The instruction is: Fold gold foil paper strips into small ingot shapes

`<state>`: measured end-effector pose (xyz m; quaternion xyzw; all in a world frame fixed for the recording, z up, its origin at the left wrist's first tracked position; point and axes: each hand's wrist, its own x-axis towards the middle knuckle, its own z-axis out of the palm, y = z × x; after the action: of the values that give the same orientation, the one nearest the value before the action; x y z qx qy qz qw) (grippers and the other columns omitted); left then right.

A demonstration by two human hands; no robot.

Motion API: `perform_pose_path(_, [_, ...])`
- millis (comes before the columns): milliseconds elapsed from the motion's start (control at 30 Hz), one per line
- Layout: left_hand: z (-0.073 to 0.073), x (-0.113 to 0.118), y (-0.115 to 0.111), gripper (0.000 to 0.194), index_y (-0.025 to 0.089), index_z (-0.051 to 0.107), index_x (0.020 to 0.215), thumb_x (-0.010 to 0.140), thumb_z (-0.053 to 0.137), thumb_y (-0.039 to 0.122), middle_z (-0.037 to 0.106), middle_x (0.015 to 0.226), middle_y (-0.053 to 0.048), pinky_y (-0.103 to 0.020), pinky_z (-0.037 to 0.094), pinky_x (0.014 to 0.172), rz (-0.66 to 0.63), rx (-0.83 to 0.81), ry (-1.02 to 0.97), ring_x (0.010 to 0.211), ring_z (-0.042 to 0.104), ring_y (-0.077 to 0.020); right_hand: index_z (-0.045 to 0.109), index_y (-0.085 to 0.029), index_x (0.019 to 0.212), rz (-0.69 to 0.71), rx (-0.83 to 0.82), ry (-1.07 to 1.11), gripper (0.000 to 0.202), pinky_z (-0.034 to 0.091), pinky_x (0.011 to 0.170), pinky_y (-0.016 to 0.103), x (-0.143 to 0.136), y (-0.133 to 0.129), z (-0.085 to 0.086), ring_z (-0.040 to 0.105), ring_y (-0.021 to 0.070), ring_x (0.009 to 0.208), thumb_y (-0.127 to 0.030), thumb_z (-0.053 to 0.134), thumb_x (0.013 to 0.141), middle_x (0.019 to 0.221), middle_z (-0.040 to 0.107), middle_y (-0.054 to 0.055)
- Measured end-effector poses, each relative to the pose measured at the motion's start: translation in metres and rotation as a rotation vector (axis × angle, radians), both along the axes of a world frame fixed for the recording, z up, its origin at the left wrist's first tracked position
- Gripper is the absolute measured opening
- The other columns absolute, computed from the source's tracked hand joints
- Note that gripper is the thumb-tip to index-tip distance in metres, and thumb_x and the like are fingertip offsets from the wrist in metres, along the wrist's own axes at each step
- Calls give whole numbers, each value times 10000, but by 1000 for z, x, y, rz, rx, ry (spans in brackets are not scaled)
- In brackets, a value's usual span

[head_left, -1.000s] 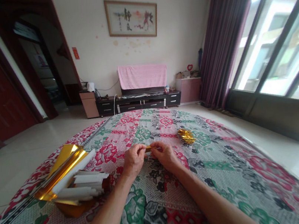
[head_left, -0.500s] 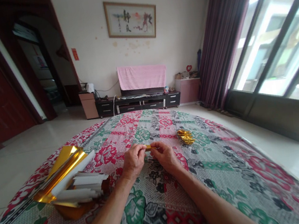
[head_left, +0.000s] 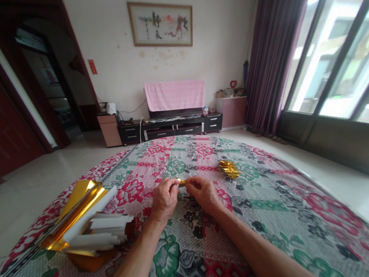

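Both hands meet over the middle of the patterned cloth, pinching a small piece of gold foil paper (head_left: 182,183) between them. My left hand (head_left: 164,198) grips its left end with thumb and fingers. The right end is held by my right hand (head_left: 204,193), whose fingertips cover part of it. Beyond my right hand lies a small pile of folded gold foil pieces (head_left: 229,168). To the left of my left hand rests a stack of gold foil sheets with white backs (head_left: 88,213), some rolled or curled.
A flowered cloth (head_left: 271,232) covers the round table. Past its far edge stand a black low cabinet (head_left: 183,128) and something draped with a pink towel (head_left: 175,94). A purple curtain (head_left: 262,53) hangs beside the window at right.
The right-hand fingers have shifted slightly left, closer to the left ones, and less of the gold foil paper shows between them. The piles have not moved.
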<state>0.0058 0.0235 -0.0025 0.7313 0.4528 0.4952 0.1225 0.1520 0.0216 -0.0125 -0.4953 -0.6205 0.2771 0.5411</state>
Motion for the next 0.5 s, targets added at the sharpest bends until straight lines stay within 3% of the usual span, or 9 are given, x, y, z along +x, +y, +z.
perform_pose_path(267, [0,1,0,154,178,604,826,811,454,210,640,812,-31,-198,489,610,-9,-34,-36,606,621,-100,684,-192,783,-53,25,-28,179,458,561,237,1,-1,3,583,152,629,-313,573,711,683,642,14])
perform_pose_path(500, [1,1,0,159,175,630,827,773,498,245,667,664,-15,-218,477,603,-20,-214,-139,580,631,-131,668,-200,743,-35,127,-130,127,468,705,269,1,-3,8,599,158,727,-237,546,734,769,644,18])
